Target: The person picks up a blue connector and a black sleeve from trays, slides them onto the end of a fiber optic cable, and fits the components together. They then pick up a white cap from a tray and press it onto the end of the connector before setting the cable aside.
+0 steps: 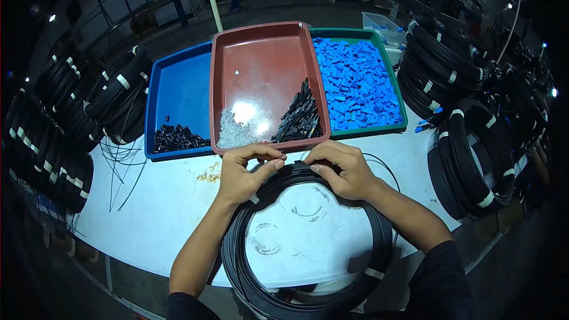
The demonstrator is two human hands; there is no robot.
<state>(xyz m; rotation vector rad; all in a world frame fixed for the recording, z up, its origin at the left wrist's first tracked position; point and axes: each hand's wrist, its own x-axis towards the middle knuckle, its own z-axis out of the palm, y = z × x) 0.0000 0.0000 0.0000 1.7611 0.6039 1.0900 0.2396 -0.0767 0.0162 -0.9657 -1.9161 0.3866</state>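
Observation:
A large coil of thin black cable (236, 249) lies in front of me, overhanging the table's near edge, with white tape bands around it. At its far side, my right hand (347, 172) pinches the black cable between thumb and forefinger, close to a small black piece (300, 164) at the fingertips. Across a short gap, my left hand (242, 172) is above the coil's far left side. Its thumb and forefinger are curled close together, and anything between them is too small to make out.
Behind the hands stand a blue tray (178, 89) with black caps, a red tray (261, 53) with clear and black pieces, and a green tray (405, 121) full of blue pieces. Cable coils (56, 166) pile up at left, with more coils (468, 160) at right on the white table (160, 219).

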